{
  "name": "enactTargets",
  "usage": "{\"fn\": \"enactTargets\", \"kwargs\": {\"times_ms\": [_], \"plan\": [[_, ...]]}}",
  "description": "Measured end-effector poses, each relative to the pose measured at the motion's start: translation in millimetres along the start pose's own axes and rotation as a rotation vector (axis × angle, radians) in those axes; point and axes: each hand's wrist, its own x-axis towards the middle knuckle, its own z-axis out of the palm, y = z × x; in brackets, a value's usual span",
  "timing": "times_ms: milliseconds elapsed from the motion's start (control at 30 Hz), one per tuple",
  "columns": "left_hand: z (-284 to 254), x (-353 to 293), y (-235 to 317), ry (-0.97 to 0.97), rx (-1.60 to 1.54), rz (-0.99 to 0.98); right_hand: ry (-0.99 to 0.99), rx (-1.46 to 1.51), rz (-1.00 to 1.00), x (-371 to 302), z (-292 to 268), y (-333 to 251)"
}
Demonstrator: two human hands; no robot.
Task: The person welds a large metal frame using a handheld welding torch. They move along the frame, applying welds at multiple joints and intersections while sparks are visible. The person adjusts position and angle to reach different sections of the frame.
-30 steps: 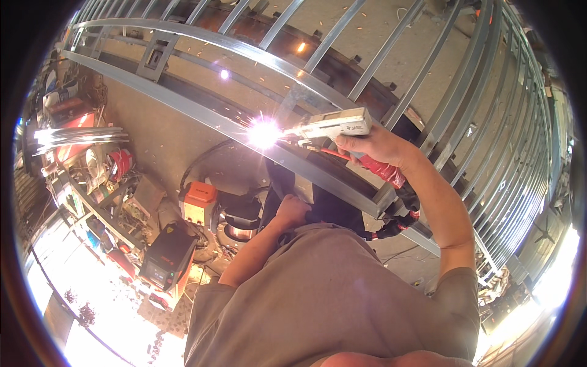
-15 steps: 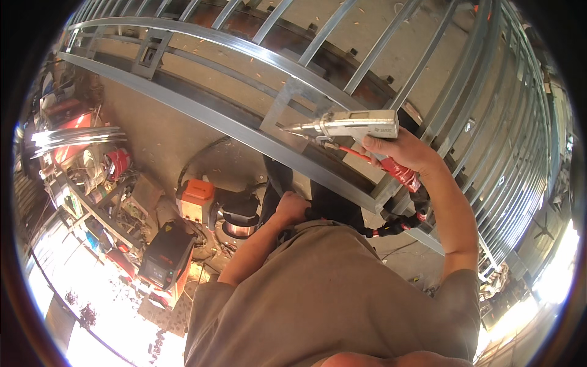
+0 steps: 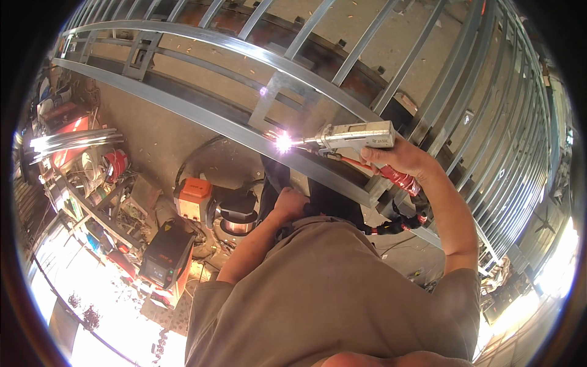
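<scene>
A grey pistol-shaped welding gun (image 3: 358, 135) is gripped in my right hand (image 3: 402, 158), fingers wrapped around its handle. Red tape covers the lower grip, and a black cable runs from it toward my waist. The gun's nozzle points left at a metal frame, where a bright white-violet spark (image 3: 283, 142) glows at the tip. That glare hides the exact contact spot. It lies where a flat metal plate (image 3: 266, 104) meets the near square-tube rail (image 3: 189, 111). My left hand (image 3: 291, 202) is closed in a fist against my dark trousers, away from the frame.
Rows of metal bars (image 3: 361, 49) extend across the top and right. An orange-topped box (image 3: 195, 191) and a spool of copper-coloured wire (image 3: 237, 227) stand left of my legs. Beyond them are a black-and-red machine (image 3: 165, 255) and a cluttered rack (image 3: 85, 211).
A bright spark has appeared at the nozzle tip. The welding gun has moved slightly lower, onto the near rail. The frame sits slightly further left in view; my left hand stays put.
</scene>
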Motion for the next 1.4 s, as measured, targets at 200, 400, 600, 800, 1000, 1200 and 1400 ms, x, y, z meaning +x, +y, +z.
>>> {"fn": "enactTargets", "kwargs": {"times_ms": [200, 400, 600, 800, 1000, 1200, 1400], "plan": [[-1.4, 1.0, 8.3, 0.034, 0.032, 0.027, 0.029, -0.041, -0.015, 0.6, 4.6, -0.5], [-1.8, 2.5, 15.1, -0.024, 0.013, -0.004, -0.009, -0.021, -0.05, 2.3, 5.4, -6.9], [5.1, 1.3, 18.1, 0.051, -0.01, -0.004, -0.023, 0.002, -0.096, 1.0, 7.4, -10.4], [12.4, 4.2, 18.0, 0.076, 0.01, -0.001, -0.027, -0.017, 0.021, -3.9, 2.9, -14.1], [18.4, 8.3, 14.6, 0.045, 0.01, 0.007, -0.006, -0.007, -0.02, -4.8, 4.3, -8.6], [12.9, 6.6, 14.9, 0.028, 0.03, 0.016, -0.013, -0.024, -0.011, -7.3, 0.7, -3.6], [8.6, -2.0, -4.8, 0.05, 0.055, -0.006, 0.131, -0.134, 0.097, -18.7, -3.7, 16.4]]}}
